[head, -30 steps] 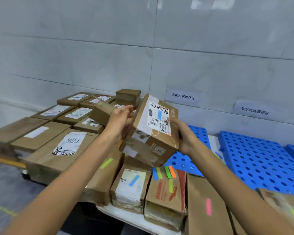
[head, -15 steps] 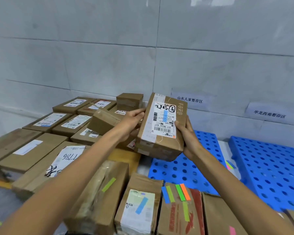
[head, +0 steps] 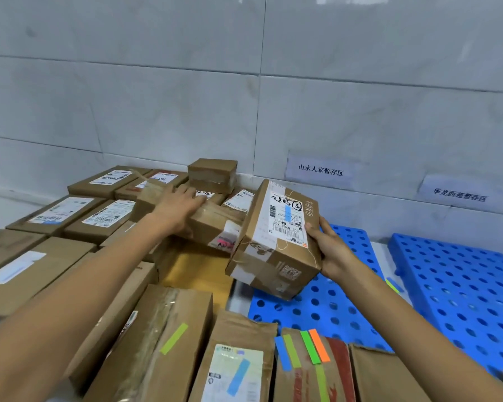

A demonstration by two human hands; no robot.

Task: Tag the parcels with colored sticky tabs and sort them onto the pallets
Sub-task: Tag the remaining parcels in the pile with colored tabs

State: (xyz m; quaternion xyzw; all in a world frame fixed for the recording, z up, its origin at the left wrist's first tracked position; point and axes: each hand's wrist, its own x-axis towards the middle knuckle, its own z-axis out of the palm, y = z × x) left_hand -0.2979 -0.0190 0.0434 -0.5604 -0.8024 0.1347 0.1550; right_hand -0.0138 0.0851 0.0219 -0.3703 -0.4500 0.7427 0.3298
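A brown cardboard parcel with a white label and a blue tab is held tilted in the air by my right hand, over the left edge of a blue perforated pallet. My left hand lies flat with spread fingers on a long taped parcel that carries a pink tab, on top of the parcel stack at the left. Several tagged parcels stand in the foreground: one with a green tab, one with a blue tab, one with a row of coloured tabs.
Many flat brown parcels cover the left pallet up to the tiled wall, with a small box on top at the back. A second blue pallet lies at the right. Two paper signs hang on the wall.
My left hand let go of the held parcel and moved left onto the long taped parcel. My right hand now holds the parcel alone, lower and further right.
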